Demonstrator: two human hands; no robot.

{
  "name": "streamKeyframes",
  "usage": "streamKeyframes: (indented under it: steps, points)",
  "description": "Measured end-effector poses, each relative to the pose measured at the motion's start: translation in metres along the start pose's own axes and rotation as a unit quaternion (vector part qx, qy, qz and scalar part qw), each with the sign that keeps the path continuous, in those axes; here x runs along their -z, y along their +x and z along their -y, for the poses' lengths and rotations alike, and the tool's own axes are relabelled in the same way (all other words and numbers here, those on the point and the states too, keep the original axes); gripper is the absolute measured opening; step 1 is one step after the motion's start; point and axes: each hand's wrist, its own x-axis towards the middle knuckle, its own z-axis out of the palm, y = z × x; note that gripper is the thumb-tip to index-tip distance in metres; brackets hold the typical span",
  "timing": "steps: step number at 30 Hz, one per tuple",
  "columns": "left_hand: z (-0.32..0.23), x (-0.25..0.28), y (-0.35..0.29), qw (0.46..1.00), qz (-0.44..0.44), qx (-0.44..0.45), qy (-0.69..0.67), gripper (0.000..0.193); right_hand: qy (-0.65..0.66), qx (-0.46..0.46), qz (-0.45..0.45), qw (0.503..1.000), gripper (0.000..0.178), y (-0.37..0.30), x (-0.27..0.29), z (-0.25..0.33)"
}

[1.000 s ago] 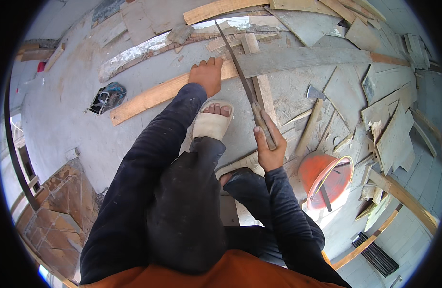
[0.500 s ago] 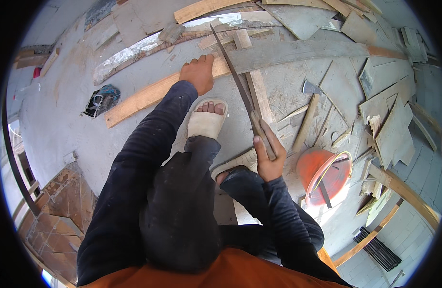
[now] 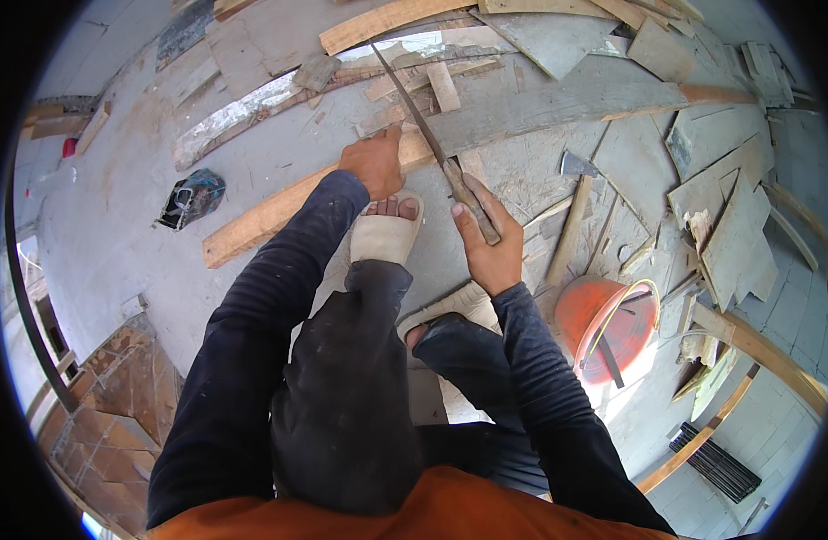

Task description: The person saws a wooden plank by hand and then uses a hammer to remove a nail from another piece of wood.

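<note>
A handsaw (image 3: 412, 106) with a long narrow blade slants up and leftward from my right hand (image 3: 493, 236). That hand is closed around its worn wooden handle (image 3: 471, 202). My left hand (image 3: 373, 164) grips the pale wooden plank (image 3: 279, 209), its fingers curled over the wood just left of the blade. Past the blade, a long grey board (image 3: 558, 106) runs to the right. The blade crosses where the pale and grey wood meet; whether they are one piece I cannot tell. My sandalled left foot (image 3: 387, 229) stands close below the left hand.
An axe (image 3: 576, 193) lies right of the saw. Beside my right leg stands an orange bucket (image 3: 587, 315) with tools in it. Broken sheets (image 3: 729, 234) and scrap wood litter the right side. A dark crumpled bag-like thing (image 3: 193, 196) lies at left.
My right hand has moved away from me and slightly left, carrying the saw with it. The pale plank's left end now appears lower. My left hand stays on the plank.
</note>
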Motion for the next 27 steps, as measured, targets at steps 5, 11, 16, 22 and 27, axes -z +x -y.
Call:
streamKeyframes:
  steps: [5,11,16,22,27]
  points:
    - [-0.004,-0.002,0.005,0.999,0.034,-0.016,0.002,0.064,0.037,-0.023,-0.004,0.999,0.045,-0.008,-0.003,-0.007]
    - [-0.002,0.017,0.011,0.996,0.086,0.010,0.004,0.070,-0.004,-0.114,-0.007,0.993,0.046,-0.134,0.075,0.031]
    - [0.004,0.003,0.009,0.998,0.054,0.004,0.008,0.074,-0.007,-0.084,0.004,0.996,0.044,-0.157,0.089,0.019]
    - [-0.007,0.016,0.020,0.997,0.077,-0.013,-0.004,0.078,0.051,-0.016,-0.014,0.998,0.042,0.010,0.006,-0.002]
    - [0.005,0.013,0.014,0.996,0.089,0.002,-0.007,0.078,0.047,-0.165,-0.013,0.985,0.045,-0.134,0.074,0.012]
